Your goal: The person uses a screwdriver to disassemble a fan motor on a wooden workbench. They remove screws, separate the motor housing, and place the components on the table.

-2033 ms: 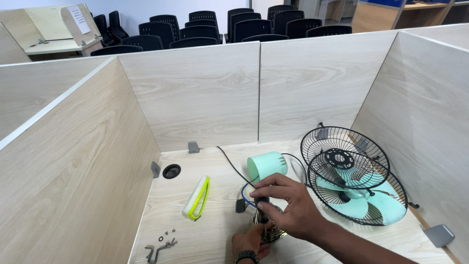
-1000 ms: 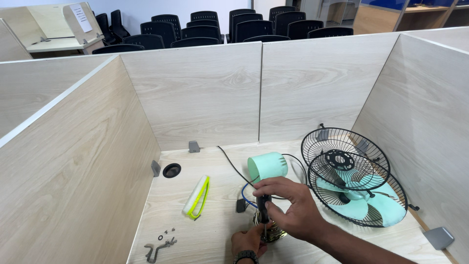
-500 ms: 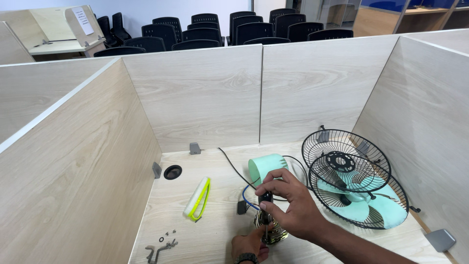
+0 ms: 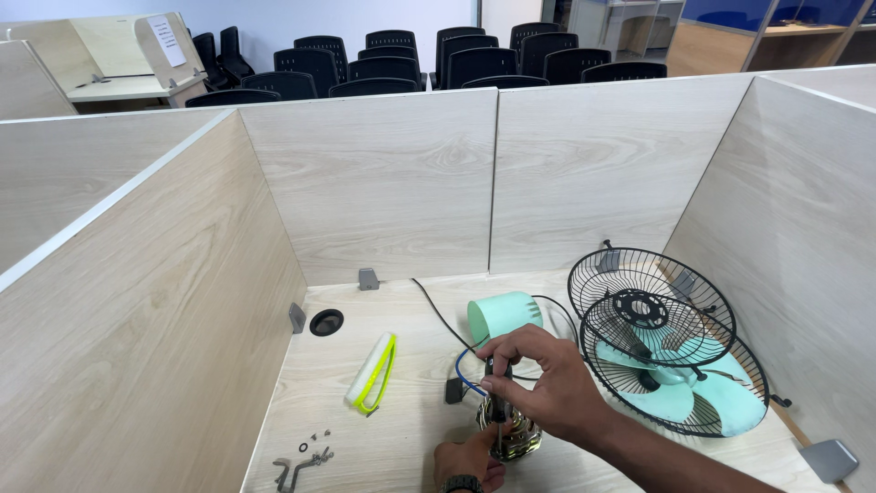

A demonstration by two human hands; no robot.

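On the pale wooden worktop (image 4: 411,438), the right hand (image 4: 547,383) pinches a black-handled screwdriver (image 4: 497,388), fingers (image 4: 502,351) clamped on its handle, the shaft pointing down into a fan motor (image 4: 511,436) with copper windings. The left hand (image 4: 467,464) grips the motor from below, fingers closed around its base. Just behind sits the mint-green motor housing (image 4: 504,315). Two black wire fan guards (image 4: 652,315) and a mint fan blade (image 4: 703,393) lie to the right; a yellow-green tool (image 4: 372,372) and loose screws (image 4: 310,452) lie left.
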